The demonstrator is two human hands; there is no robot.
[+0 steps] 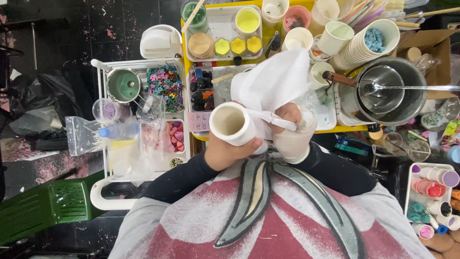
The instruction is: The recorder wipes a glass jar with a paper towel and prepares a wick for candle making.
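Cluttered yellow table, dark, perhaps tiled floor

A cream paper cup, empty, lies tipped on its side with its open mouth facing up toward the camera, a white cloth draped against it.
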